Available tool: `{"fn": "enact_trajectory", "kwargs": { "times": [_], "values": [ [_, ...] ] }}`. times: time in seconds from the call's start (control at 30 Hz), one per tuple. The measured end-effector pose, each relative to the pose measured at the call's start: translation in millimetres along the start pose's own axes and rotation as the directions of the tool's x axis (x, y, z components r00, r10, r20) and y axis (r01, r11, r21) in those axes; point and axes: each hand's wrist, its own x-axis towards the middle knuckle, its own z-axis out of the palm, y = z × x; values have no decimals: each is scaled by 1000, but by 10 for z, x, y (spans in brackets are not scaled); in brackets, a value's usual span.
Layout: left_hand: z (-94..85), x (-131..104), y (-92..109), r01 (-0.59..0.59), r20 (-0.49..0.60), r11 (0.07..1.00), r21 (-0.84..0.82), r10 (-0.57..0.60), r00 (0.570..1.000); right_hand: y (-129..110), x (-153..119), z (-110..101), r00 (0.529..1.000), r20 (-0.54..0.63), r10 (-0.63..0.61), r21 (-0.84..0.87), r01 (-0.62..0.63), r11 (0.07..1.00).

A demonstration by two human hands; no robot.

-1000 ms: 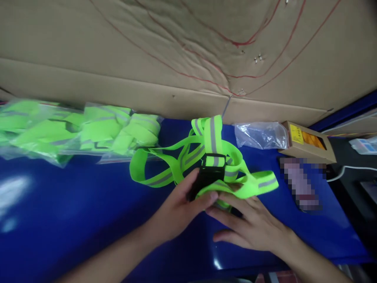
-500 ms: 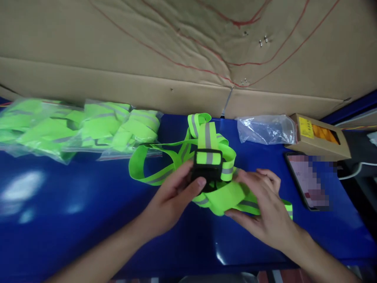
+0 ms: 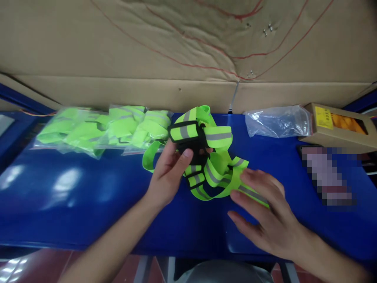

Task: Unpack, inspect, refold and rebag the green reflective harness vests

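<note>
Neon green straps (image 3: 219,157) with grey reflective stripes lie in loops at mid-table. A black buckle (image 3: 191,151) joins them, and my left hand (image 3: 169,173) grips it between thumb and fingers. The strap threaded through the buckle's upper bar faces up. Below it, a smaller black slider (image 3: 196,180) sits on another strap. My right hand (image 3: 265,208) is at the right side of the straps, fingers spread and thumb apart, its fingertips close to a strap end. Whether those fingertips touch the strap cannot be told.
Clear bags of green straps (image 3: 82,131) lie at the back left of the blue table (image 3: 118,220). At the back right are an empty-looking clear bag (image 3: 277,122) and a cardboard box (image 3: 341,135) with orange contents. A phone (image 3: 326,173) lies nearer. Cardboard (image 3: 147,90) walls the back.
My left hand has moved left and up with the buckle, which is now tilted. My right hand has let go of the folded green strap and its fingers have spread. The camera view has shifted.
</note>
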Motion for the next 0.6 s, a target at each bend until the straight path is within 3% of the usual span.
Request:
{"fn": "enact_trajectory", "kwargs": {
  "times": [0.07,0.17,0.3,0.4,0.5,0.6],
  "values": [
    [-1,44,-20,27,-27,999,-47,-28,999,2,37,35,997,69,34,-40,-32,999],
    [-46,182,17,20,-107,993,-112,-32,994,-24,17,146,976,216,-5,-100,27,995],
    [-207,377,142,-145,-227,985,-94,121,966,-114,-98,250,938,343,-51,-135,103,986],
    [-281,395,217,-247,-273,968,-48,225,935,-164,-111,200,968,194,-160,3,163,987],
    [-193,265,269,-244,-280,970,3,235,931,-150,-53,118,988,-9,-156,20,156,988],
    [30,95,372,-172,-192,984,42,177,965,-73,-5,127,993,27,-117,-97,119,988]
  ]
}}
